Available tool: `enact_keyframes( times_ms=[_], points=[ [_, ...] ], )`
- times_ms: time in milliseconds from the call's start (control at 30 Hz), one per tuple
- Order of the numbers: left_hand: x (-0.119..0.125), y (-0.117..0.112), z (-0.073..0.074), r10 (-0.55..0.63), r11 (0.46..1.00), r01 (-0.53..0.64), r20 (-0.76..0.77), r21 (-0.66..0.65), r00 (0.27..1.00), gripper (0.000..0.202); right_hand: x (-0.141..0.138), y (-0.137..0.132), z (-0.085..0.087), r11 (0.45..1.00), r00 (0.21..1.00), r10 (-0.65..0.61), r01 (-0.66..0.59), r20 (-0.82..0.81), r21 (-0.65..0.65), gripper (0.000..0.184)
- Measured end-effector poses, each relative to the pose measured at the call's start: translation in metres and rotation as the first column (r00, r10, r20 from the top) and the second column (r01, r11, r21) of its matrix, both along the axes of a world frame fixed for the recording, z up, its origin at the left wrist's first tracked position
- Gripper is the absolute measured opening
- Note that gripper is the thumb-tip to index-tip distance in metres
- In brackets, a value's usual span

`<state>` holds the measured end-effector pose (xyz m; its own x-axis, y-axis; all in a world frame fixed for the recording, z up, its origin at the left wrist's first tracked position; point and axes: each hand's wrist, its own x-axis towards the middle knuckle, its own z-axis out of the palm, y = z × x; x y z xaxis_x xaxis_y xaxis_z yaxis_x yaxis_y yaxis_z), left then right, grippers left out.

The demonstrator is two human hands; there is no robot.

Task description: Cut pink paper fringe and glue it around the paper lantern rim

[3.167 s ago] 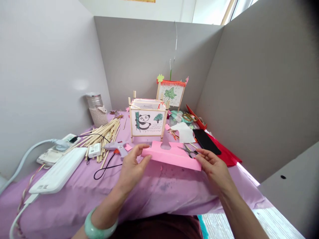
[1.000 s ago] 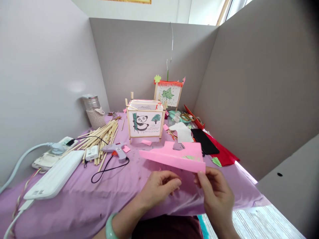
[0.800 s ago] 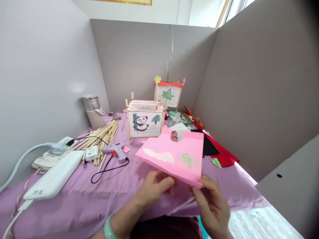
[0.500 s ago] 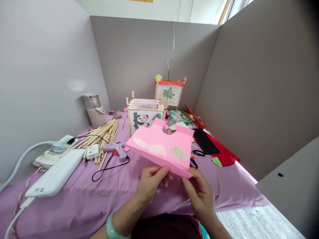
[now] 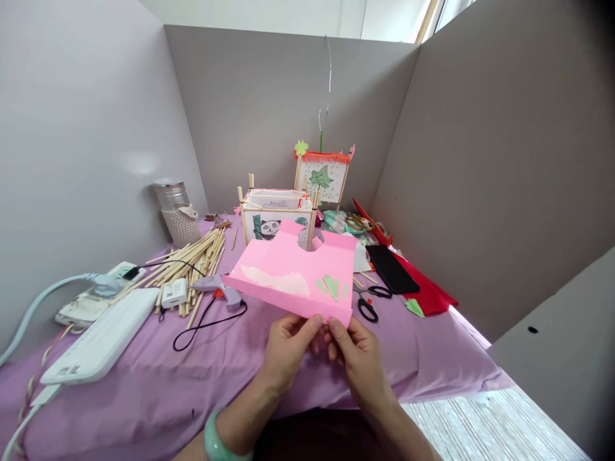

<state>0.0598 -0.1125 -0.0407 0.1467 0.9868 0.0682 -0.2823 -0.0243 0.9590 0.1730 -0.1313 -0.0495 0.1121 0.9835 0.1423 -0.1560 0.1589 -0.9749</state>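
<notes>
I hold a pink paper sheet (image 5: 288, 272) tilted up above the purple tablecloth (image 5: 144, 390). It has a notch cut in its far edge and small green scraps on its near right part. My left hand (image 5: 287, 346) and my right hand (image 5: 358, 355) sit side by side at the sheet's near edge, both pinching it. Behind the sheet stands a stick-framed paper lantern with a panda drawing (image 5: 269, 221), partly hidden by it. A second lantern with a green leaf (image 5: 321, 177) stands further back.
A bundle of wooden sticks (image 5: 196, 259), a glue gun (image 5: 218, 288) with a black cord, a white power strip (image 5: 103, 342) and a jar (image 5: 175, 208) lie at the left. Black scissors (image 5: 369, 301), a black phone (image 5: 391, 269) and red paper (image 5: 427, 294) lie right. Grey partition walls surround the table.
The pink sheet, held flat by its two ends earlier, has been tipped up toward me. Both hands have come together at its near edge. The scissors on the table have come into view.
</notes>
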Motion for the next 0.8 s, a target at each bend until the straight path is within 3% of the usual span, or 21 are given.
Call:
enact_keyframes(
  times_ms=[167, 400, 633, 800],
  points=[
    [0.002, 0.0, 0.001, -0.068, 0.997, 0.069, 0.061, -0.015, 0.996, 0.041, -0.005, 0.0, -0.004, 0.996, 0.997, 0.055, -0.059, 0.059, 0.065, 0.031],
    [0.001, 0.002, -0.007, -0.043, 0.999, 0.044, 0.054, -0.015, 0.998, 0.041, 0.001, 0.0, -0.01, 1.0, 0.994, -0.011, 0.009, 0.111, 0.021, 0.035],
    [0.001, 0.003, -0.009, 0.119, 0.988, -0.109, 0.096, -0.109, 0.988, 0.04, 0.017, -0.01, -0.01, 0.996, 0.979, -0.082, 0.087, 0.184, -0.023, 0.037],
    [0.0, 0.007, -0.011, 0.152, 0.978, -0.125, 0.163, -0.166, 0.975, 0.04, 0.033, -0.019, -0.005, 0.984, 0.978, -0.148, 0.161, 0.146, -0.076, 0.037]
  ],
)
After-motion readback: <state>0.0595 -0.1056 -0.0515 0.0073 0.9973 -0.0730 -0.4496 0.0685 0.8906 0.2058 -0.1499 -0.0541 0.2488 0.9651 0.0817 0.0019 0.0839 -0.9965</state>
